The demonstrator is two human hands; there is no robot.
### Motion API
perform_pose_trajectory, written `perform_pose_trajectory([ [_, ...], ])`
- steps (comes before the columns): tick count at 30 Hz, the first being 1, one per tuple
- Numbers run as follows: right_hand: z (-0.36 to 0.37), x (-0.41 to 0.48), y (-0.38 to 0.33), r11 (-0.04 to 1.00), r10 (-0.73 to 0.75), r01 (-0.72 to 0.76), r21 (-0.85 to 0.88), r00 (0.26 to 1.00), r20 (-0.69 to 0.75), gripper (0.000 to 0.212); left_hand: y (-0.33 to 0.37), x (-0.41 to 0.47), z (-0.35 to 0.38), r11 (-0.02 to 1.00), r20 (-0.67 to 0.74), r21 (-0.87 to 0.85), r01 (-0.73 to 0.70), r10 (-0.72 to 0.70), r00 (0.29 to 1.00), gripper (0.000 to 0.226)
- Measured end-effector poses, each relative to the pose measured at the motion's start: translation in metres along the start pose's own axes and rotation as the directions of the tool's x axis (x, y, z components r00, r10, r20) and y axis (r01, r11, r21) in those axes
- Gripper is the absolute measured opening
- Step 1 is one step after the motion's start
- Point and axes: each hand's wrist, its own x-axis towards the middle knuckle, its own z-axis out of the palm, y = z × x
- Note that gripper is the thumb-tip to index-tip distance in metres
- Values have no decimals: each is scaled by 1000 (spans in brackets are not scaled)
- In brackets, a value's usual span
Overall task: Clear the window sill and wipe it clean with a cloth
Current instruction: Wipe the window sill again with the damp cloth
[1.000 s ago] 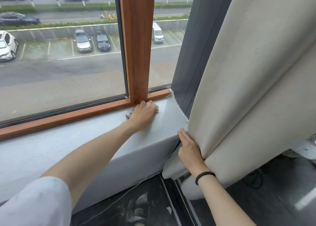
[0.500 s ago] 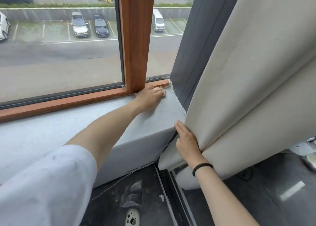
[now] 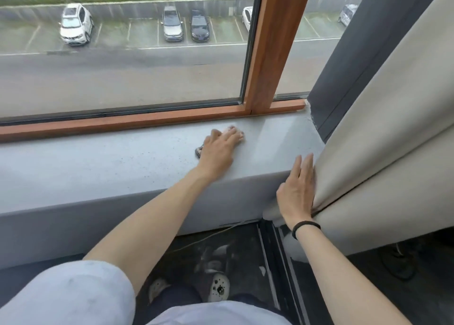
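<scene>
Left hand (image 3: 221, 150) was seen laid palm-down on the grey window sill (image 3: 98, 167), right of its middle and near the foot of the wooden frame post (image 3: 272, 54). Its fingers were stretched forward, close together, and pressed flat on a cloth (image 3: 198, 152). Only a dark-and-white patterned corner of the cloth was exposed left of the palm; the rest was covered by the hand.

Right hand (image 3: 298, 189) was held flat against the edge of the beige curtain (image 3: 393, 128) at the sill's right end. Its fingers were straight, pressed together and pointed away; nothing was gripped. A black band (image 3: 305, 227) was worn on the right wrist.

Dark specks were noted on the sill left of the cloth. Parked cars (image 3: 173, 23) were seen through the glass.
</scene>
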Motion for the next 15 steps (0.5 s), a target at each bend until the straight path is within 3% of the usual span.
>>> perform_pose_trajectory([
  [4, 2, -12, -19, 998, -54, 53, 35, 998, 34, 71, -74, -28, -31, 967, -52, 22, 255, -253, 966, 43],
  [6, 4, -21, -25, 995, -92, 90, 39, 995, 46, 72, -76, -29, -32, 909, -97, 13, 418, -414, 905, 47],
  [8, 8, -29, -28, 991, -128, 127, 33, 990, 57, 75, -41, -28, -29, 882, -50, -76, 465, -469, 882, 43],
  [10, 8, -31, -30, 988, -156, 154, 27, 985, 69, 78, 7, -40, -13, 970, 11, -50, 237, -237, 971, 46],
  [12, 6, -32, -36, 989, -149, 147, 27, 986, 75, 80, 41, -64, -3, 1000, 71, 1, -12, 12, 997, 53],
  [15, 5, -36, -53, 994, -106, 105, 7, 990, 89, 79, 19, -81, -15, 997, 78, -37, -63, 66, 995, 58],
])
